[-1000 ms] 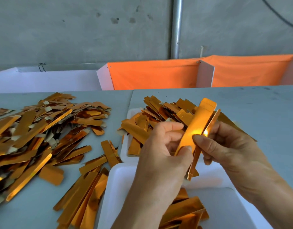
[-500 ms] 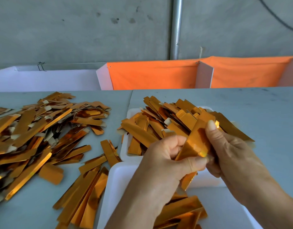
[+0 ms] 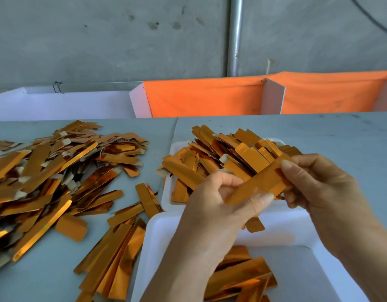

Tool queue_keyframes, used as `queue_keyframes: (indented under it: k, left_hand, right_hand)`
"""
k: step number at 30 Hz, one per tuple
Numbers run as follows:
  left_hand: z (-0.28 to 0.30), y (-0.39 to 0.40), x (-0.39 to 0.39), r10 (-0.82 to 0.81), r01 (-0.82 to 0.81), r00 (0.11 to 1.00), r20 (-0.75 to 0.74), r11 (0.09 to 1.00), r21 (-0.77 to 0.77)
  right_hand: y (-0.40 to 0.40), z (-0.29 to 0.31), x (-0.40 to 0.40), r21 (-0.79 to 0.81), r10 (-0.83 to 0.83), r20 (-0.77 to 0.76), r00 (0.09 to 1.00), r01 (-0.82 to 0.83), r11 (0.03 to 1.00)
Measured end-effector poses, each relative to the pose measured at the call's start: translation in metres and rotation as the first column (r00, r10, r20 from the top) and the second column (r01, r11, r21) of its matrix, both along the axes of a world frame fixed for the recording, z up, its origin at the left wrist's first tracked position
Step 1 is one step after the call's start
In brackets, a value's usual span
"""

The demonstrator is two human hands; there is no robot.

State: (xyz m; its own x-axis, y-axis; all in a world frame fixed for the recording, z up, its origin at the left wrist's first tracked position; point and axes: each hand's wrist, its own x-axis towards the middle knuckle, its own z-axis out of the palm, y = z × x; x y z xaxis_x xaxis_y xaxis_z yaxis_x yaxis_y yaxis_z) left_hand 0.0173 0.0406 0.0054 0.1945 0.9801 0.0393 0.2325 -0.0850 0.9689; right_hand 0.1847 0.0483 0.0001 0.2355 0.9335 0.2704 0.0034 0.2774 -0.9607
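Head view: I've got one gold foil-card strip pinched btw both hands, up in the air over where the far white tray meets the near white tray. Left hand: thumb pressed on the strip's lower end, fingers curled behind it. Right hand: thumb on the upper end, fingers curled underneath. Both grip the same piece, nothing else in either.

What could go wrong, imo: the foil looks slick, so if either thumb eases off, the strip may slide out and drop into the heap of strips in the far tray and get mixed in. If I bend it off its fold line it'd prob crease crooked. A small tab shows below my left thumb, likely the same piece, can't be sure. It could snag or tear w/ too much twist.

The strip: long, narrow, tilted up to the right, dull orange-gold on the side facing me, lower edge a bit jagged. The loose pile lies well apart on the bench, to the left.
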Motion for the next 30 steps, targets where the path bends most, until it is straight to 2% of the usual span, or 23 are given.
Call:
queue_keyframes:
  k: [3,7,13,17,21,23,26,30]
  left_hand:
    - [-0.001,-0.001,0.004,0.054,-0.038,0.988,-0.147,0.994,0.107]
    - [0.001,-0.007,0.006,0.166,-0.067,0.93,-0.328,0.954,0.292]
    - [-0.002,-0.008,0.006,0.173,0.033,0.865,-0.471,0.916,0.399]
    - [-0.004,-0.006,0.007,0.219,0.164,0.754,-0.62,0.85,0.5]
    - [-0.006,0.0,0.013,0.186,0.31,0.647,-0.739,0.822,0.478]
    - [-0.005,0.005,0.01,0.152,0.284,0.668,-0.728,0.852,0.439]
    - [0.0,0.005,0.004,0.136,0.212,0.717,-0.684,0.892,0.399]
    - [0.008,0.0,0.0,0.082,0.189,0.745,-0.663,0.926,0.327]
  right_hand:
    - [0.0,0.001,-0.003,0.019,-0.05,0.068,0.996,0.049,0.999]
    - [-0.002,0.001,-0.003,0.005,-0.05,0.052,0.997,0.05,0.999]
    - [-0.003,-0.001,-0.007,-0.013,0.03,0.026,0.999,-0.03,0.999]
    - [-0.003,-0.002,-0.009,-0.005,0.066,0.012,0.998,-0.066,0.998]
    - [-0.002,-0.001,-0.006,-0.024,0.128,-0.046,0.991,-0.129,0.991]
    - [-0.002,0.0,-0.002,-0.038,0.183,-0.046,0.982,-0.185,0.982]
    - [-0.003,0.004,0.004,-0.049,0.265,0.04,0.963,-0.263,0.963]
    - [-0.004,0.007,0.013,-0.047,0.172,0.225,0.959,-0.166,0.985]
